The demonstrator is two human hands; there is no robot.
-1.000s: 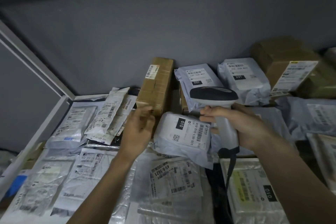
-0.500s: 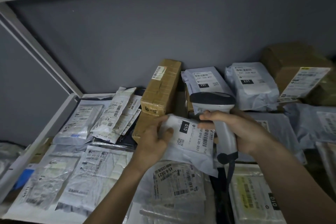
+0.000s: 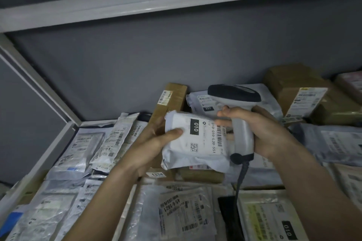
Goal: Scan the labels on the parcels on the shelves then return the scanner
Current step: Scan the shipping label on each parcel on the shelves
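The left hand held the white parcel raised above the shelf's pile; the right hand gripped the scanner touching its right edge, head pointing left over the barcode.

Likely a parcel depot: labelled parcels crowd a metal shelf.

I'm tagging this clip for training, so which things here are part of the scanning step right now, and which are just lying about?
In use:
- left hand gripping the white 010 parcel
- right hand gripping the scanner

Lying about:
- upright brown box
- large brown box at the back right
- clear 45-6-5621 bag
- shelf frame
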